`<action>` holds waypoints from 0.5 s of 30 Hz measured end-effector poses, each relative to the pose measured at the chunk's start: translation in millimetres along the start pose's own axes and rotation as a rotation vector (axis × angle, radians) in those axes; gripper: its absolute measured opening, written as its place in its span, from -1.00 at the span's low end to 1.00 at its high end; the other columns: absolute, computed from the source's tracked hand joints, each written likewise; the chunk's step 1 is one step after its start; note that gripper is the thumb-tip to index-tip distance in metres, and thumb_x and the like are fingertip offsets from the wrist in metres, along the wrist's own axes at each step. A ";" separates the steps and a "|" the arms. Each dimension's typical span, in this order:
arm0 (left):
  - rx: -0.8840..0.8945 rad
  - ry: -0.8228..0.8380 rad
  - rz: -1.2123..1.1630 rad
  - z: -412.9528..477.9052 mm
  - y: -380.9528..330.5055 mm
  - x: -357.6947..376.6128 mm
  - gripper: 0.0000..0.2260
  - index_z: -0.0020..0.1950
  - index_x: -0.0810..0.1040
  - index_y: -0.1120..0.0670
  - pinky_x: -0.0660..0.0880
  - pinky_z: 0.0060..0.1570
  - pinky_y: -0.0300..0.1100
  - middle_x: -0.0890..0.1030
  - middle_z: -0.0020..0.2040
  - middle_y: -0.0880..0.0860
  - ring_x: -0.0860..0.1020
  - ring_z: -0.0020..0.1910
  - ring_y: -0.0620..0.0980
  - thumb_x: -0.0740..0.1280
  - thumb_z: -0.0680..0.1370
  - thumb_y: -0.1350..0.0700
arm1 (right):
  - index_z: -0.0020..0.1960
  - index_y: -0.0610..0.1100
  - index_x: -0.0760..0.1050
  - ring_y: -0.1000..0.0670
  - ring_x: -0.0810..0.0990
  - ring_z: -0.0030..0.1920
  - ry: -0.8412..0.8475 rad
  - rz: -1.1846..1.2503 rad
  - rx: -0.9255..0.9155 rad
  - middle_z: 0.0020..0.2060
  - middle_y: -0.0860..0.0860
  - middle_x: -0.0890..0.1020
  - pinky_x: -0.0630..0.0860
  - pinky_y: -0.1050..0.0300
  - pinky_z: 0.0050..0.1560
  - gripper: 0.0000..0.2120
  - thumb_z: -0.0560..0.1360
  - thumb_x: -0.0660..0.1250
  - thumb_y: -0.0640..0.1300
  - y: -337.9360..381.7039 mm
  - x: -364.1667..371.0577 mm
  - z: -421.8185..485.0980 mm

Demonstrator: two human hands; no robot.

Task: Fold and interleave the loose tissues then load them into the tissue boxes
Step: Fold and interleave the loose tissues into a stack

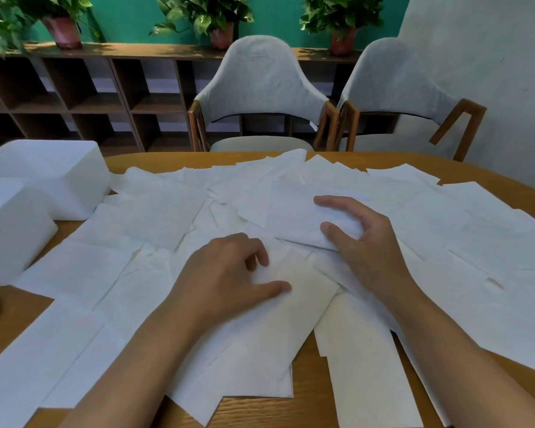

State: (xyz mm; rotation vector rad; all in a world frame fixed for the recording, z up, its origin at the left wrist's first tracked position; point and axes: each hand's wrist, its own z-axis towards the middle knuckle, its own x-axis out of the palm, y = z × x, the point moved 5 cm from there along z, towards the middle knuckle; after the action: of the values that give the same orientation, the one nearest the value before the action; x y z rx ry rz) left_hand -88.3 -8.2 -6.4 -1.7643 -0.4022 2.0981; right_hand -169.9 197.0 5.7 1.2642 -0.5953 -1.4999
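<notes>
Tissues (155, 208), white, flat, overlapping

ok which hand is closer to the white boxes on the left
Left. The left hand sits on the tissues mid-table, right of the white boxes; the right hand lies farther right, on a folded tissue.

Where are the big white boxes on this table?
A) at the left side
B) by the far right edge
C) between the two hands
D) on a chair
A: both white boxes stand at the left side of the table, beside the spread tissues.
</notes>
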 end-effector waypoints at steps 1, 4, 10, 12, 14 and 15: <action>-0.004 0.013 0.009 -0.1 -0.5 1.5 -0.68 -0.07 0.57 -0.15 0.48 -0.19 -0.22 0.53 -0.14 -0.19 0.50 -0.14 -0.20 0.47 0.41 -0.35 | 0.19 0.20 0.61 0.42 0.44 0.22 -0.001 -0.002 -0.001 0.13 0.48 0.56 0.28 0.65 0.12 -0.70 0.59 0.36 -0.17 -0.5 0.1 0.4; -0.022 -0.031 -0.075 1.0 2.1 -2.0 -0.83 -0.16 0.61 -0.12 0.48 -0.20 -0.23 0.57 -0.19 -0.18 0.52 -0.17 -0.20 0.52 0.47 -0.15 | 0.20 0.17 0.61 0.42 0.44 0.22 0.007 -0.010 -0.009 0.12 0.49 0.56 0.28 0.65 0.13 -0.71 0.60 0.36 -0.17 1.2 1.8 0.4; -0.005 -0.010 -0.128 -0.3 3.0 -1.4 -0.89 -0.22 0.63 -0.11 0.56 -0.16 -0.10 0.62 -0.19 -0.15 0.55 -0.17 -0.15 0.52 0.46 -0.01 | 0.23 0.13 0.61 0.44 0.44 0.21 0.027 -0.032 -0.038 0.08 0.53 0.55 0.27 0.63 0.16 -0.69 0.60 0.34 -0.21 5.2 3.9 -1.0; 0.037 -0.033 -0.202 -1.7 1.1 -8.7 -0.89 -0.21 0.64 -0.10 0.54 -0.12 -0.13 0.65 -0.16 -0.15 0.59 -0.11 -0.13 0.54 0.46 0.03 | 0.25 0.12 0.60 0.50 0.41 0.19 0.014 -0.039 -0.025 0.08 0.53 0.53 0.24 0.68 0.12 -0.70 0.61 0.32 -0.19 4.9 3.4 -1.3; 0.051 -0.007 -0.348 -3.3 -1.1 -18.4 -0.88 -0.19 0.64 -0.10 0.55 -0.04 -0.17 0.68 -0.12 -0.16 0.63 -0.01 -0.11 0.53 0.48 0.09 | 0.25 0.12 0.59 0.51 0.40 0.18 0.008 -0.034 -0.017 0.11 0.48 0.52 0.23 0.70 0.09 -0.73 0.63 0.30 -0.15 5.2 3.7 -1.3; 0.059 0.027 -0.432 -3.9 -3.0 -22.2 -0.88 -0.19 0.64 -0.08 0.57 0.00 -0.17 0.68 -0.13 -0.15 0.65 0.01 -0.08 0.52 0.49 0.11 | 0.25 0.13 0.59 0.48 0.41 0.19 0.019 -0.024 -0.018 0.14 0.45 0.54 0.25 0.68 0.10 -0.75 0.64 0.29 -0.11 6.6 4.1 -1.3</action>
State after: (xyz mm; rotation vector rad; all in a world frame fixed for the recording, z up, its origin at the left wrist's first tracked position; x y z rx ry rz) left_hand -80.9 -15.6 13.7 -1.5081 -0.6424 1.7608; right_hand -165.8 191.4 9.3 1.2745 -0.5546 -1.5087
